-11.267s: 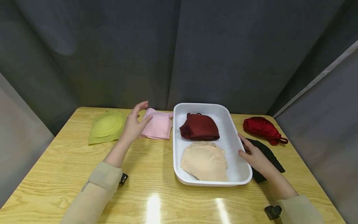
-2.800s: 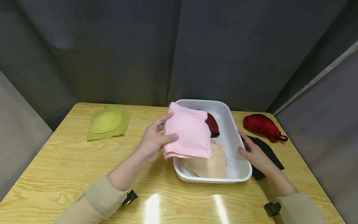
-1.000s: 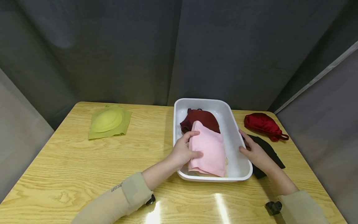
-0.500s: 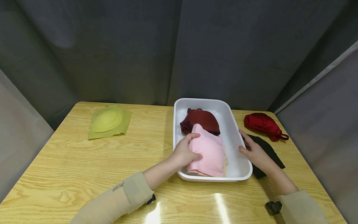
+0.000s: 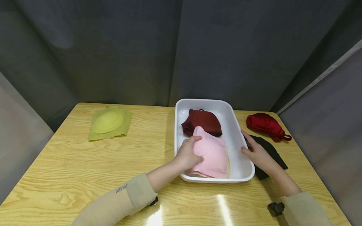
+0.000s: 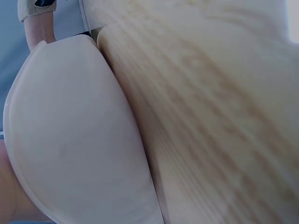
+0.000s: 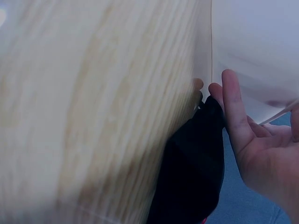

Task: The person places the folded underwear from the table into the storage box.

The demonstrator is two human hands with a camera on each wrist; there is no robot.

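In the head view, my left hand (image 5: pixel 188 153) holds the left edge of a folded pink bra (image 5: pixel 211 155), thumb and fingers spread across it. The pink bra lies inside a white tray (image 5: pixel 240 166), over a beige bra (image 5: pixel 228 163) that shows only at its right edge. Behind it in the tray is a dark maroon bra (image 5: pixel 205 122). My right hand (image 5: pixel 258 155) grips the tray's right side, thumb over the rim and fingers along the outer wall in the right wrist view. The left wrist view shows the tray's outer wall (image 6: pixel 79 130), with the left fingers hidden.
A yellow-green bra (image 5: pixel 108 122) lies at the table's back left. Right of the tray, a black folded garment (image 5: pixel 271 153) lies partly beneath my right hand, and a shiny red bra (image 5: pixel 266 125) sits behind it. Dark curtains (image 5: pixel 127 62) stand beyond the wooden table (image 5: pixel 85 169).
The pink bra has gone from the table left of the tray into the tray, onto the beige bra, carried by my left hand. In the last second it shifted slightly toward me. My right hand stayed put.
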